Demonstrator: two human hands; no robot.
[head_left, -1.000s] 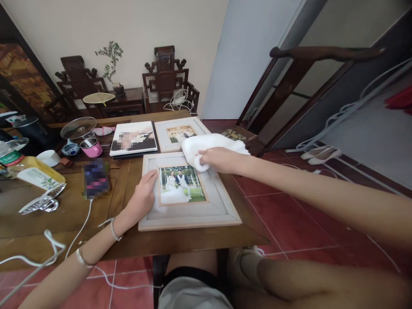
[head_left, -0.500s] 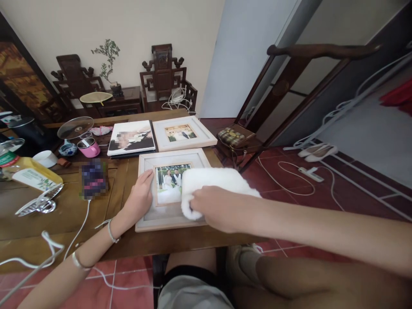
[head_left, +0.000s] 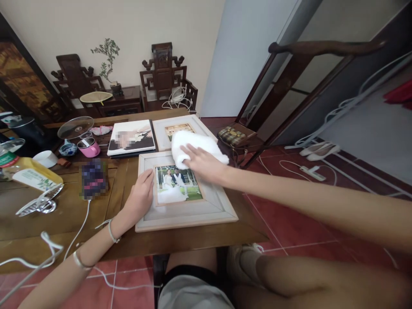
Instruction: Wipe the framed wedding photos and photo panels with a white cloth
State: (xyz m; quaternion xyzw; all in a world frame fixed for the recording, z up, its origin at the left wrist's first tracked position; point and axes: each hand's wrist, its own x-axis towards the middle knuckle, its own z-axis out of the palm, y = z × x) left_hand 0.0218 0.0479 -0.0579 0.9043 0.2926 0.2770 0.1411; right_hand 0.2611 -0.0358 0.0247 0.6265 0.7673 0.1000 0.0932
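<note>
A pale wooden photo frame (head_left: 193,212) with a wedding picture lies flat near the table's front edge. My left hand (head_left: 140,198) rests flat on its left border, fingers stretched out. My right hand (head_left: 201,163) presses a white fluffy cloth (head_left: 193,145) onto the frame's top border, fingers lying over the cloth. Behind it lies a second, smaller frame (head_left: 161,128), partly covered by the cloth, and to its left a photo album (head_left: 131,138).
The brown wooden table (head_left: 64,214) carries a phone (head_left: 94,178) on a white cable, a pink mug (head_left: 88,147), a small fan (head_left: 76,127), a yellow bottle (head_left: 30,174) and a clip. A dark wooden rack (head_left: 299,73) and a small bag (head_left: 234,135) stand at the right on red tiles.
My right hand has swept the cloth from the frame's lower right, over the picture, back up to the top border. My left hand has stayed on the left border.
</note>
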